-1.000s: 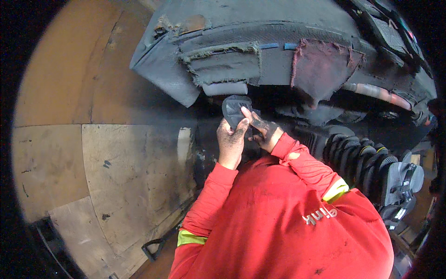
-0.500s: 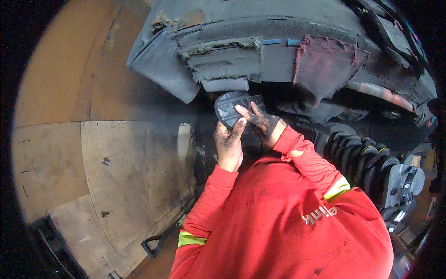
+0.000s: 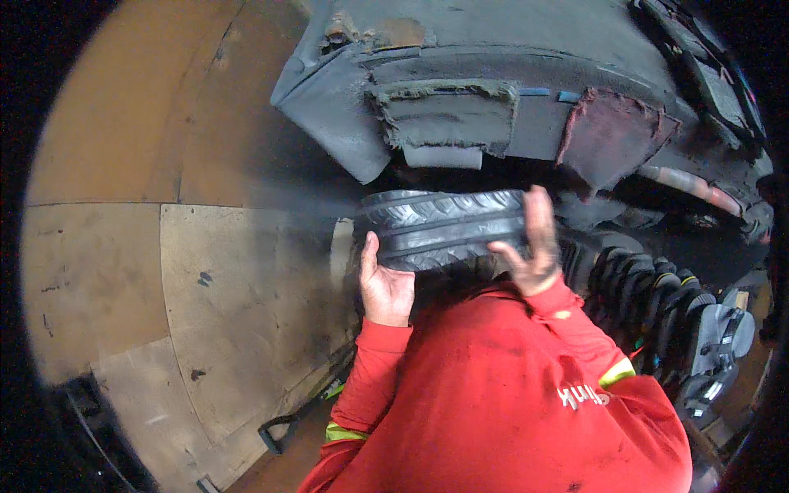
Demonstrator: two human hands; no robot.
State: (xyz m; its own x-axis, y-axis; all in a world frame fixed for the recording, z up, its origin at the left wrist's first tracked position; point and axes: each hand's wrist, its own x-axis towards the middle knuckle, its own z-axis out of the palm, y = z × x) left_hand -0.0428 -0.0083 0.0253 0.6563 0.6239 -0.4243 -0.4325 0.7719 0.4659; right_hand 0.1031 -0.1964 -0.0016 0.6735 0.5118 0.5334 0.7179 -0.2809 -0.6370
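Note:
A black rubber sandal sole (image 3: 452, 230) with chunky ridges lies crosswise in front of my chest, its long side spanning between my hands. My left hand (image 3: 387, 283) supports its lower left end, thumb up along the edge, the other fingers hidden behind it. At the right end, my right hand (image 3: 534, 246) grips it with the thumb at the lower edge and the fingers up along the end. The right hand is slightly smeared by motion. Dark smudges mark that hand.
A dusty grey padded bench (image 3: 518, 49) with frayed cloth patches, one reddish (image 3: 612, 131), overhangs just beyond my hands. At right stands a row of black sandals (image 3: 657, 304). Wooden boards (image 3: 238, 296) cover the left side, with a black handle (image 3: 275, 431) near their lower edge.
The sole has been turned from end-on to lengthwise, showing its ridged length. My hands have moved apart to its two ends, and the view has shifted slightly.

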